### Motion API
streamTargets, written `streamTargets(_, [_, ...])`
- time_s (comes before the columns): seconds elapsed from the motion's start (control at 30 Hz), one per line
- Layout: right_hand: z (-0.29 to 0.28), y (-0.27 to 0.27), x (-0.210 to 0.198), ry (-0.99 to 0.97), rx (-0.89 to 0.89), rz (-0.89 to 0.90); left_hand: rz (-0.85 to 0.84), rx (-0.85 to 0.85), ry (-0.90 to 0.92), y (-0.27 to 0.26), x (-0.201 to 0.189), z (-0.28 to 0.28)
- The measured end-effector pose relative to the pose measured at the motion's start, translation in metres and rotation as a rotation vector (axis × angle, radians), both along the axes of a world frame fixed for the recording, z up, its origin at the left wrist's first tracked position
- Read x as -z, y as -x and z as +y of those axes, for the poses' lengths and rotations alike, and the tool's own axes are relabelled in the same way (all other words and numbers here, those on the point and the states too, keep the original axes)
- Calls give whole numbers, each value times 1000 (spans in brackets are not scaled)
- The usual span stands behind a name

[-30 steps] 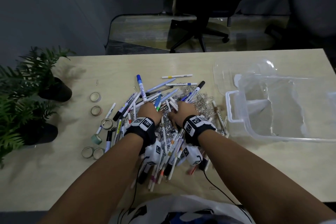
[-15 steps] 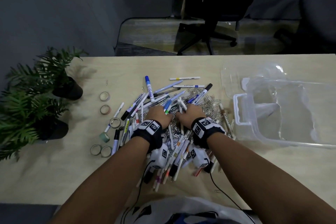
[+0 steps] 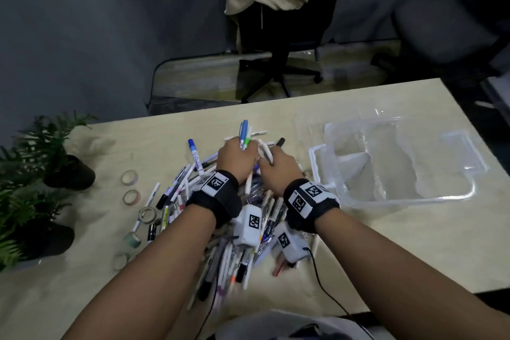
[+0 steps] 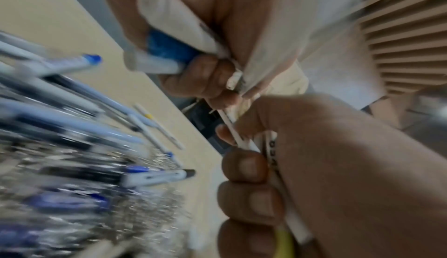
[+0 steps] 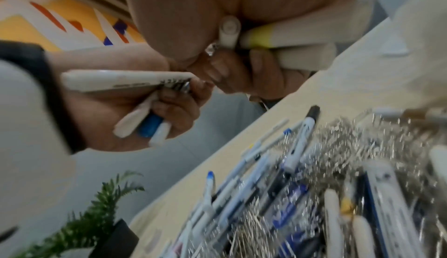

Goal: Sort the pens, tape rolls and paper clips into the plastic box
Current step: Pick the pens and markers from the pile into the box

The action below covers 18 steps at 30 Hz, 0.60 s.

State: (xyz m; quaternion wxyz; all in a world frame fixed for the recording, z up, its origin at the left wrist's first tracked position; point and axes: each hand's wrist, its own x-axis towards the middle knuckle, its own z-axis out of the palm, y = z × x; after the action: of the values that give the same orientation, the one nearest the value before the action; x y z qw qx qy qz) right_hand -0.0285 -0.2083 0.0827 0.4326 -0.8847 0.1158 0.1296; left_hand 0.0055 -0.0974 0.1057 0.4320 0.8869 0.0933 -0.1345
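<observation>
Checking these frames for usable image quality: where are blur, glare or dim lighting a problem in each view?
Head view: dim room, pens near the bottom edge smeared, glare on the clear plastic box. Left wrist view: pile and paper clips streaked by motion; left hand fairly sharp. Right wrist view: pile blurred, right hand soft.

The heap of pens (image 3: 220, 218) sits mid-table (image 3: 386, 251), with the clear plastic divided box (image 3: 392, 163) right of it. Small tape rolls (image 3: 129, 177) lie to its left, and potted green ferns (image 3: 36, 174) sit further left at the edge.
</observation>
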Motion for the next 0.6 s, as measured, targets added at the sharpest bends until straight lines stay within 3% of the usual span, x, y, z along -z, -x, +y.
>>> streamTargets(0.2, [-63,12,-38,-65,88,-44,-20,34,138,-2,-30,-65])
streamTargets(0.33, [-116,23,-54,-93,180,-61,141,-33,474,7,-49,-115])
streamTargets(0.6, [-239,37,-73,-84,267,-101,314,96,461,5,-58,-203])
